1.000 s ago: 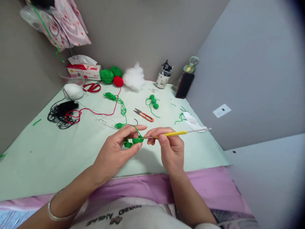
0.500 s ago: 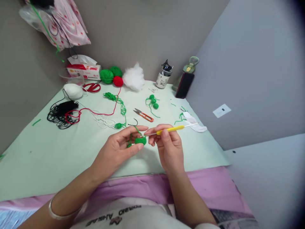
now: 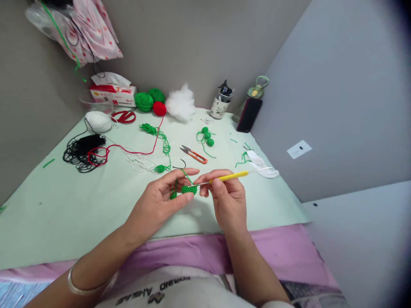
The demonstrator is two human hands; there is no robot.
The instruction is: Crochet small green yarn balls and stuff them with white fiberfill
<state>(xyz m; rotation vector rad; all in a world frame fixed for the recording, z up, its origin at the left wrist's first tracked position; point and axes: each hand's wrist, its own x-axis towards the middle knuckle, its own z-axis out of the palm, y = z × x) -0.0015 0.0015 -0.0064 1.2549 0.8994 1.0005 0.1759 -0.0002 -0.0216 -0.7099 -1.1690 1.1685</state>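
Between the thumb and fingers of my left hand (image 3: 160, 194) is a small green crochet piece (image 3: 189, 190). Green yarn runs from it up over my left index finger, and more green yarn hangs behind the fingers. My right hand (image 3: 227, 196) is closed round the yellow handle of a crochet hook (image 3: 229, 176). The hook's thin metal tip meets the top edge of the green piece; whether it passes through a stitch is too small to tell. A short black strand (image 3: 180, 164) shows just above my left fingers.
Orange thread snips (image 3: 194, 154) lie beyond my hands, near small green crocheted balls (image 3: 208, 137). Black yarn (image 3: 84, 150), a white yarn ball (image 3: 99, 122) and red scissors (image 3: 123, 116) are left. Stuffing (image 3: 180, 103), a jar (image 3: 220, 105) and a phone (image 3: 249, 115) stand at the back.
The hook's tip has shifted slightly left and down against the green piece's edge, and its handle has tilted a little. My left hand has stayed nearly still.
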